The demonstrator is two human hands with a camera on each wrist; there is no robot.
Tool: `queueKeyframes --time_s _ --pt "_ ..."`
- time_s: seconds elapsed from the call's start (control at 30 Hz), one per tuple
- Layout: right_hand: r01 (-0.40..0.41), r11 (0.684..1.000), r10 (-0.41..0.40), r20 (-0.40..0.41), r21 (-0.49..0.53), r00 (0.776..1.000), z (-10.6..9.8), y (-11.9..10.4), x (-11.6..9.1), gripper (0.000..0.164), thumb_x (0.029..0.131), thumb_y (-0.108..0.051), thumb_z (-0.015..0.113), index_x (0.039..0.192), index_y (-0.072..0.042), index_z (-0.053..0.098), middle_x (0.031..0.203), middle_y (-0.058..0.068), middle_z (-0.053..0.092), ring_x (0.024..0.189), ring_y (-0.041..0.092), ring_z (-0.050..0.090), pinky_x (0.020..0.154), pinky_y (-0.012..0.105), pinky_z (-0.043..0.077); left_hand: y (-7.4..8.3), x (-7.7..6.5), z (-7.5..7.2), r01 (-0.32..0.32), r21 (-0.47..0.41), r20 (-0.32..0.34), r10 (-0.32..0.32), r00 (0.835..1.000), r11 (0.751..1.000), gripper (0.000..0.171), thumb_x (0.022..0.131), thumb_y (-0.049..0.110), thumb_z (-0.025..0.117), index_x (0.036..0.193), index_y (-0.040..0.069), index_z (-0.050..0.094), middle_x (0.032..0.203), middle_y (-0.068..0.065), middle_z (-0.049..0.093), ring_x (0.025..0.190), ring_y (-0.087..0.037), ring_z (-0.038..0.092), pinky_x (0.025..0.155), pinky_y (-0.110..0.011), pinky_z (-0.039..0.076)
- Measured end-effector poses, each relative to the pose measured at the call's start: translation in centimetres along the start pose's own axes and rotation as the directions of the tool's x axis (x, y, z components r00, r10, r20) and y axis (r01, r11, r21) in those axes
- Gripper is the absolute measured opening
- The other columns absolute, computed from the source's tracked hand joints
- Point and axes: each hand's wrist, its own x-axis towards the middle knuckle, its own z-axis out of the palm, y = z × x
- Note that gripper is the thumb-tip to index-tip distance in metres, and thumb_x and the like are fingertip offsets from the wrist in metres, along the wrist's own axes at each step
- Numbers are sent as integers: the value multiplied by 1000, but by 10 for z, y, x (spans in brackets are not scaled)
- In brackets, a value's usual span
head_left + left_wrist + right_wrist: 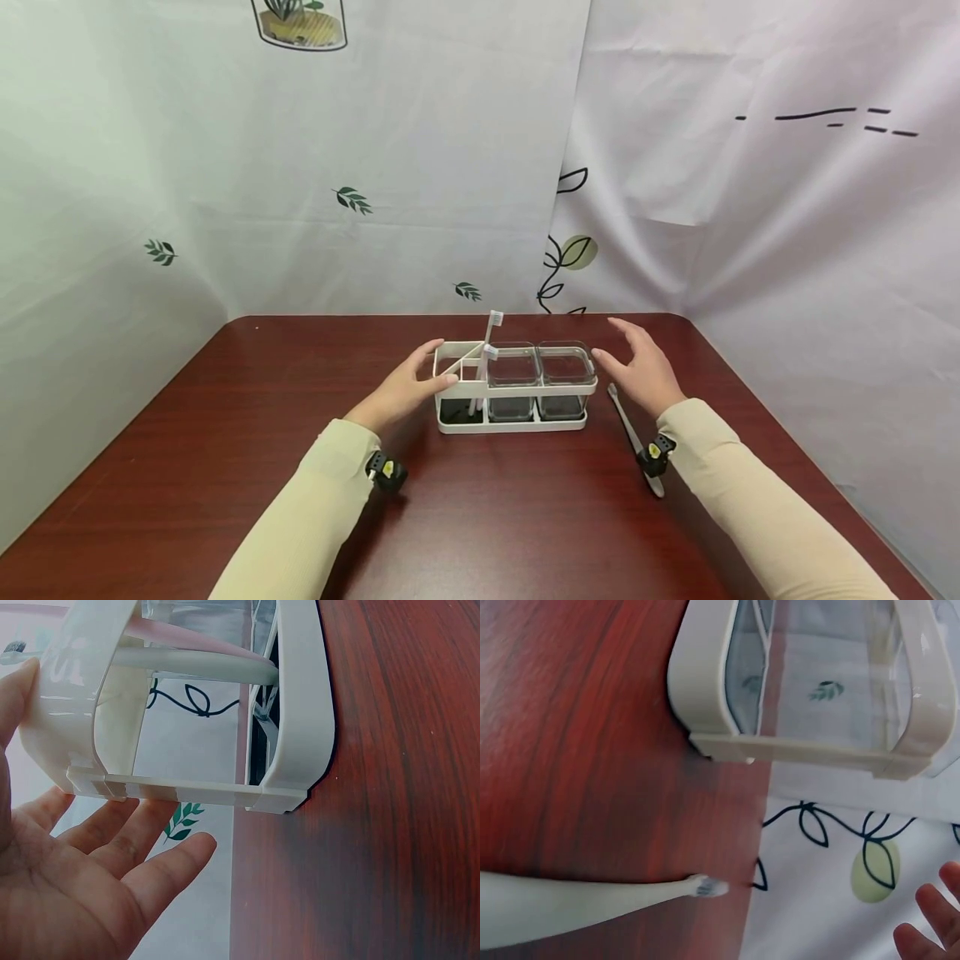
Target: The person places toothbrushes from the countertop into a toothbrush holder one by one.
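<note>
A white toothbrush holder stands upright on the table. Two clear glass cups fill its middle and right slots. Two toothbrushes lean in the left part; in the left wrist view their handles look pinkish and pale grey. My left hand holds the holder's left end, thumb at the front of the upper frame and fingertips along the end and back. My right hand hovers beside the right end, fingers spread, holding nothing. Under the right wrist lies a white toothbrush, head pointing away.
The dark red wooden table ends at a white curtain printed with leaves; cloth also hangs at both sides. Small black cameras are strapped on the left wrist and right wrist.
</note>
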Motion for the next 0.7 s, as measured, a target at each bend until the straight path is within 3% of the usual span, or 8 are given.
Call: queueKeyframes --time_s 0.3,0.6,0.7 --pt "-32 999 34 44 -43 998 1 14 -1 64 84 -43 59 135 -10 38 134 17 39 123 33 36 95 51 30 1 0 1 17 6 -14 -17 1000 1000 76 80 40 65 141 22 24 143 -9 27 131 -28 24 100 -50 27" --pt "-79 993 91 138 -92 986 1 25 -6 63 84 -34 61 135 -7 37 135 19 36 124 36 33 95 52 30 1 -1 1 30 9 0 -30 1000 1000 79 79 43 65 142 22 22 144 -8 25 132 -28 21 101 -53 23" --pt "-91 992 105 162 -90 981 2 28 -7 63 83 -32 62 135 -6 37 135 20 37 124 36 33 96 52 29 15 -8 0 36 -1 7 -36 999 999 75 82 36 64 142 18 22 144 -12 24 132 -30 21 101 -54 22"
